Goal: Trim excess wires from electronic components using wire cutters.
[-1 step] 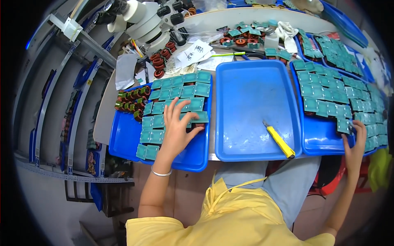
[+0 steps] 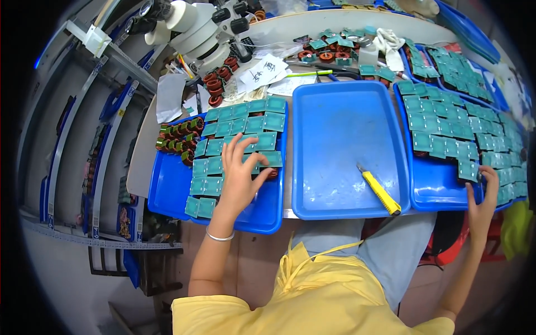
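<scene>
My left hand (image 2: pixel 239 174) is over the left blue tray (image 2: pixel 268 219), its fingers spread. The index finger and thumb are beside a green-topped copper coil (image 2: pixel 272 159) at the right end of a row; a small gap shows at the thumb. More coils with square green boards (image 2: pixel 258 123) stand in rows there. At the right tray (image 2: pixel 441 192), my right hand (image 2: pixel 484 195) has thumb and index finger apart around the lower right corner of another green-topped coil (image 2: pixel 468 170). Whether those fingertips touch it is hard to tell.
Between them, a middle blue tray (image 2: pixel 346 123) holds a yellow box cutter (image 2: pixel 381 192), blade out. A microscope (image 2: pixel 195 33), papers (image 2: pixel 265 71) and bare red-brown coils (image 2: pixel 215 86) stand behind the left tray. Green-cored coils (image 2: pixel 181 134) fill its far left corner. Shelving (image 2: pixel 106 123) rises at left.
My left thumb has drawn slightly left, off the green-topped coil. My right hand has barely moved, and the coils stay where they were.
</scene>
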`<state>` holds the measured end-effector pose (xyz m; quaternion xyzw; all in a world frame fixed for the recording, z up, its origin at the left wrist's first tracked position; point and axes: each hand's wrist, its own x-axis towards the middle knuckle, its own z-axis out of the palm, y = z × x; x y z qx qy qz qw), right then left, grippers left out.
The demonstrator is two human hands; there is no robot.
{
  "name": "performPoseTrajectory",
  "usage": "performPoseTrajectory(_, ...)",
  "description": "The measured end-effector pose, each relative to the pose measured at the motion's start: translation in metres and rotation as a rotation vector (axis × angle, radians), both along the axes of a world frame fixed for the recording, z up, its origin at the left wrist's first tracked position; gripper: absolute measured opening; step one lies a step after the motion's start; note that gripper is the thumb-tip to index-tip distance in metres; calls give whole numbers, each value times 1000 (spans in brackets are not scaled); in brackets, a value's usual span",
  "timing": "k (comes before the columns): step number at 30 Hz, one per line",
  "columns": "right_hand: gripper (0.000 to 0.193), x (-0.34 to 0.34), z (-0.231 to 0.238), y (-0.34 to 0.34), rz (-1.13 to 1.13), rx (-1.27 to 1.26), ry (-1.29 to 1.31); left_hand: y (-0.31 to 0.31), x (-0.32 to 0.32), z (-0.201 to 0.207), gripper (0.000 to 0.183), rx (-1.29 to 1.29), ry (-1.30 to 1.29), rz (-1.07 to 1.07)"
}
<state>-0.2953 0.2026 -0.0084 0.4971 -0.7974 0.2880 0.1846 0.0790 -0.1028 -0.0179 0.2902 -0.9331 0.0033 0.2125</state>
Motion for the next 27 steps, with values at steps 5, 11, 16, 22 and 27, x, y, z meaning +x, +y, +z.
performPoseTrajectory(5, 24, 73, 15, -30, 229, -153, -337, 4, 0, 8, 46, 118, -57, 36)
performPoseTrajectory(11, 20, 115, -3, -50, 434, -200, -700, 12, 1, 17, 49, 88, -34, -36)
performPoseTrajectory(16, 20, 149, 1, -67, 542, -41, -1450, 43, -13, 33, 54, 583, 252, -335)
performPoseTrajectory(22, 32, 170, 4, -75, 833, -110, -2109, 83, -52, 29, 69, 1016, 421, -588)
performPoseTrajectory(27, 41, 170, 7, -57, 764, -299, -2218, 107, -71, 27, 73, 1352, 537, -682)
